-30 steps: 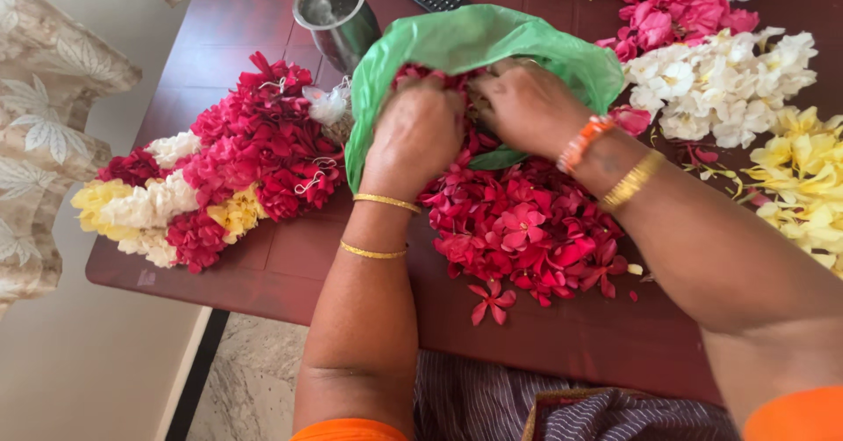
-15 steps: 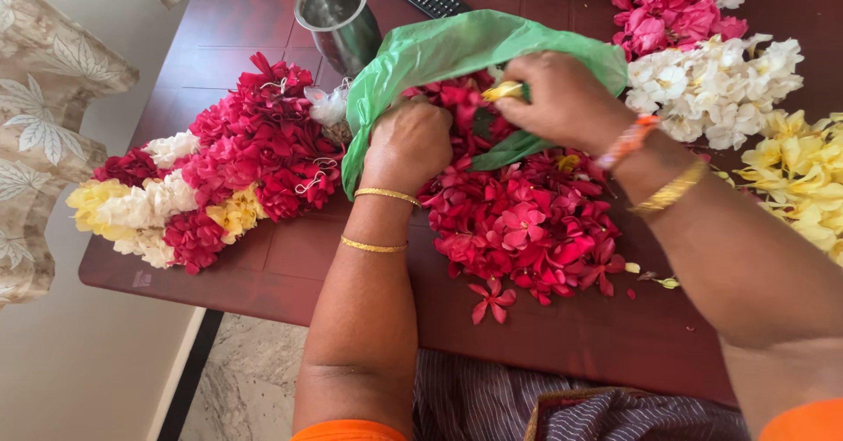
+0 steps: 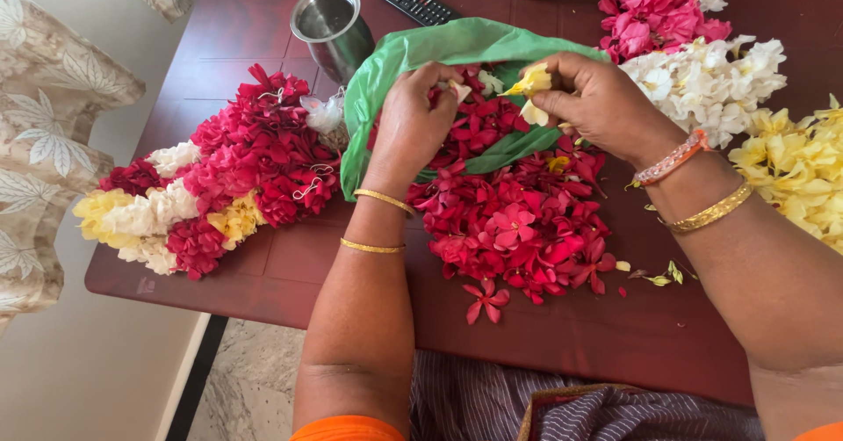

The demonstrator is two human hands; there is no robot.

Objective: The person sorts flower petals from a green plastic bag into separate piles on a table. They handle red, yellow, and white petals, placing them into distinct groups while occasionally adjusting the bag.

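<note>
On the dark red table [image 3: 263, 28] the red flower heap [image 3: 518, 221] lies near the person, spilling from the green bag [image 3: 439, 46] just behind it; sorted piles stay apart by colour. The left hand [image 3: 413, 125] curls closed on the bag's mouth, probably to hold it open; the right hand [image 3: 597, 103] pinches 1 yellow flower [image 3: 534, 81] above the bag.

Bare table [image 3: 263, 270] between garland [image 3: 219, 173] and red flowers [image 3: 514, 226] — passable.

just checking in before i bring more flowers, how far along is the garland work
Done: a strung garland of red, white and yellow blooms lies at the table's left. In hand: the right hand pinches a yellow flower, and the left hand rests at the green plastic bag. Left: loose red flowers, plus pink, white and yellow piles.
</note>
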